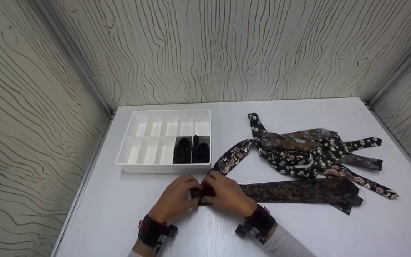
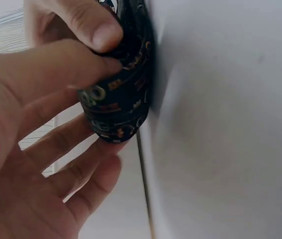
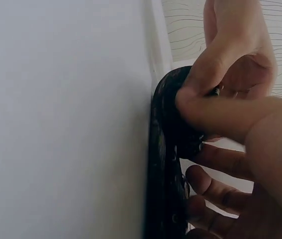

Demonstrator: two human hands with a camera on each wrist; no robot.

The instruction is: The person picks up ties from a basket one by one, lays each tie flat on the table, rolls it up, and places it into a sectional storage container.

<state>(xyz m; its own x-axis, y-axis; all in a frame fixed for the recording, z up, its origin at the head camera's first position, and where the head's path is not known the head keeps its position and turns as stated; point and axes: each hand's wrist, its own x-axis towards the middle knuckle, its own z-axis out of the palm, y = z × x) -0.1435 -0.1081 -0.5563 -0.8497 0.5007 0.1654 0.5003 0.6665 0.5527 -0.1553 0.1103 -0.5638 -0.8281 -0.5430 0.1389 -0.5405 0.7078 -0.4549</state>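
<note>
Just in front of the white divided box (image 1: 162, 168), my left hand (image 1: 177, 195) and right hand (image 1: 227, 193) meet over the rolled end of a dark patterned necktie (image 1: 298, 191). Its unrolled length stretches flat to the right along the table. In the left wrist view, the left thumb and fingers hold the side of the roll (image 2: 116, 107), which shows small coloured motifs. The right wrist view has the right thumb pressing the roll (image 3: 173, 107) while that hand's other fingers lie along its side. Both hands partly cover the roll.
Two dark rolled ties (image 1: 182, 151) fill the box's right front compartments; its other compartments hold nothing. A loose heap of floral neckties (image 1: 309, 153) lies to the right, one floral strip (image 1: 232, 157) reaching toward the right hand. Wood-grain panels (image 1: 219, 53) surround the white table (image 1: 102, 200).
</note>
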